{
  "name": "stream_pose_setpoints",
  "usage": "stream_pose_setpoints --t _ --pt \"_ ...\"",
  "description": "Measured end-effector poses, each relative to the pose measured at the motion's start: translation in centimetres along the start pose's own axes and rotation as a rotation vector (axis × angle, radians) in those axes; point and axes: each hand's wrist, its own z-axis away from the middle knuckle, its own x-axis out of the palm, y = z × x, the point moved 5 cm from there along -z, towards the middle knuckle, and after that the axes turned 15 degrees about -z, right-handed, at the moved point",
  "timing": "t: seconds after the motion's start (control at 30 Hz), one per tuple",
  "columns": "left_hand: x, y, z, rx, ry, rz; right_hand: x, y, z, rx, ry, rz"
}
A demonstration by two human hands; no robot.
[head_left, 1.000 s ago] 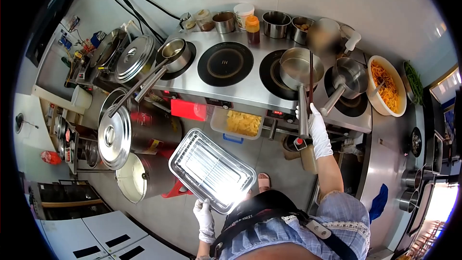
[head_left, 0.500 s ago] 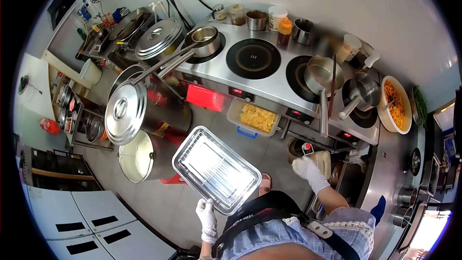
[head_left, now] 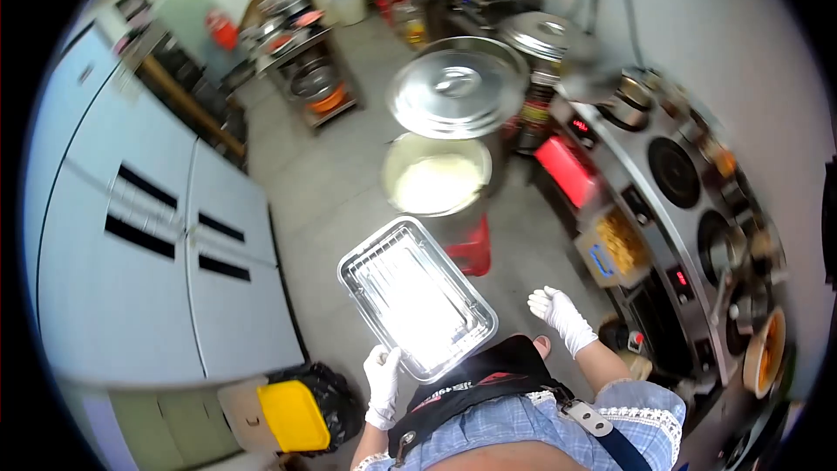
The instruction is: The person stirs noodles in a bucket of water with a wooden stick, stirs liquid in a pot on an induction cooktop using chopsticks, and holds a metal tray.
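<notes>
My left hand (head_left: 382, 377), in a white glove, grips the near left edge of a shiny rectangular metal tray (head_left: 481, 318). A wire rack (head_left: 384, 283) seems to lie inside it, though glare washes out much of the surface. The tray is held tilted in front of my body. My right hand (head_left: 562, 318), also gloved in white, hangs free to the right of the tray, fingers stretched out and holding nothing. Beyond the tray stands a large bucket (head_left: 394, 196) with pale whitish contents.
A pot lid (head_left: 436, 87) rests on a tall pot behind the bucket, with a red stool (head_left: 475, 253) beneath. Cooktops (head_left: 673, 173) line the right, above a box of yellow pieces (head_left: 621, 242). Fridges (head_left: 131, 296) stand left, near a yellow-lidded bin (head_left: 295, 414).
My view has swung left, bringing the fridges and bucket forward and the cooktops to the right edge. The tray stays in my left hand. My right hand's fingers look straighter.
</notes>
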Motion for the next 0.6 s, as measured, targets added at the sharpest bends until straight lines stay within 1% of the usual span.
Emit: stream_pose_setpoints --t 0.07,0.1,0.13,0.2,0.23,0.27,0.33,0.37,0.4,0.43,0.47,0.5,0.53,0.57,0.6 --pt "-4.5 0.5 -0.6 -0.048 0.060 0.067 5.6 3.3 -1.0 0.054 -0.073 0.077" --pt "-6.8 -0.1 -0.8 -0.100 0.091 0.110 8.3 5.4 -1.4 0.100 -0.061 0.105" --pt "-7.7 -3.3 -2.1 -0.096 0.121 0.145 10.4 7.6 -2.8 0.090 -0.078 0.146" --pt "-11.1 -4.8 -3.2 -0.172 0.233 0.183 15.3 11.8 -3.1 0.219 -0.171 0.279" --pt "-12.6 -4.7 -4.0 -0.175 0.274 0.197 17.3 13.8 -3.4 0.272 -0.217 0.339" --pt "-14.2 -4.7 -4.8 -0.210 0.289 0.159 18.9 15.8 -4.1 0.321 -0.216 0.376" --pt "-16.6 -5.3 -7.0 -0.241 0.383 0.191 22.2 19.3 -5.4 0.414 -0.207 0.483" --pt "-17.1 -7.4 -8.6 -0.220 0.410 0.248 24.0 20.7 -6.1 0.425 -0.195 0.546" --pt "-18.0 -7.6 -10.0 -0.209 0.441 0.286 25.4 21.9 -7.2 0.462 -0.202 0.578" --pt "-18.8 -7.3 -11.6 -0.231 0.492 0.350 27.0 22.6 -8.2 0.520 -0.240 0.579" --pt "-19.9 -7.7 -12.9 -0.240 0.525 0.349 29.2 23.6 -9.2 0.575 -0.279 0.572" --pt "-20.9 -8.2 -14.5 -0.255 0.538 0.364 31.5 24.6 -10.6 0.594 -0.288 0.585" --pt "-21.9 -8.2 -16.6 -0.264 0.544 0.378 34.1 25.3 -12.0 0.583 -0.250 0.594" --pt "-23.1 -7.6 -18.3 -0.247 0.586 0.355 36.0 26.1 -12.9 0.572 -0.202 0.596" --pt "-24.4 -8.7 -20.0 -0.261 0.587 0.293 38.0 26.7 -14.3 0.530 -0.160 0.596"
